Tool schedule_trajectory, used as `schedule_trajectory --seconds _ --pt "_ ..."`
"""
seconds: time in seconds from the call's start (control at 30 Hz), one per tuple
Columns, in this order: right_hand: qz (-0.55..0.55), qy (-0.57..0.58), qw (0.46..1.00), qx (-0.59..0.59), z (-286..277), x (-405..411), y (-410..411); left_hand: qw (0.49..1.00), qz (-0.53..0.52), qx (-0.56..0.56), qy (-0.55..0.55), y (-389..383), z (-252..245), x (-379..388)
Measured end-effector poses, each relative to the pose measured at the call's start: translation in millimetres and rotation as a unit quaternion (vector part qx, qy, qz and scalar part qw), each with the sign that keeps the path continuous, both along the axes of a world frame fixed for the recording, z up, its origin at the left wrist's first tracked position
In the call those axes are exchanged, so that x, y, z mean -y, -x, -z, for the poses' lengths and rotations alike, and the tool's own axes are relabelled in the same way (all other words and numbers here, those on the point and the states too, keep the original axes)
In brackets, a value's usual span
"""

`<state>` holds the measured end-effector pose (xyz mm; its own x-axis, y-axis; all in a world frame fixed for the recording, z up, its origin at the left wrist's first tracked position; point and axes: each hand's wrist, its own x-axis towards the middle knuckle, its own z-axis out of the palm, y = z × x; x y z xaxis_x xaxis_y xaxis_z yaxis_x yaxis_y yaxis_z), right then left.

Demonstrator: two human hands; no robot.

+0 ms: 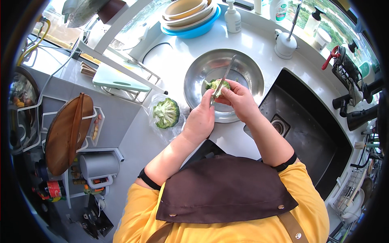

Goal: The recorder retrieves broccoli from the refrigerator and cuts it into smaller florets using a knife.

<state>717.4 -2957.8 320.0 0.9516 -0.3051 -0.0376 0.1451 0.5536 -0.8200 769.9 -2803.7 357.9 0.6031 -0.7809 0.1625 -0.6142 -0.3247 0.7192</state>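
My left hand [200, 120] is closed around the handle end of a knife [226, 73], whose narrow metal blade points up and away over a wide stainless steel bowl [194, 76]. A piece of broccoli [217, 86] is in the fingers of my right hand [240, 98], with the blade against it. Both hands are above the near part of the bowl, close together. To the left, a larger broccoli head [166, 113] lies stem side up on a clear plastic bag [162, 133] on the white countertop. My fingers hide most of the knife's handle.
A black sink [310, 145] adjoins the bowl's right side. Left of the bowl stands a metal rack with a pale green cutting board [118, 79]. Stacked basins [190, 27] and a pump bottle [233, 18] stand behind. A white bar [121, 66] slants over the left counter.
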Motion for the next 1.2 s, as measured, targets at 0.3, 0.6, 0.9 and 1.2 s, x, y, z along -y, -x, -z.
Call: schedule_trajectory --seconds 0.3,0.6,0.9,1.2 --pt "0.027 0.017 0.999 0.002 4.5 -13.9 0.9 0.999 -0.018 0.011 0.025 -2.9 19.7 5.3" --pt "-0.014 -0.106 0.994 -0.007 1.4 -14.2 1.4 0.999 -0.027 -0.027 0.018 -7.2 29.8 8.5" --pt "-0.050 0.052 0.997 -0.021 7.1 -0.2 1.2 0.999 0.026 0.037 0.004 -21.3 24.8 3.4" --pt "-0.077 -0.071 0.982 -0.155 8.9 29.4 0.9 0.985 0.087 -0.089 -0.123 -55.4 -22.2 11.6"
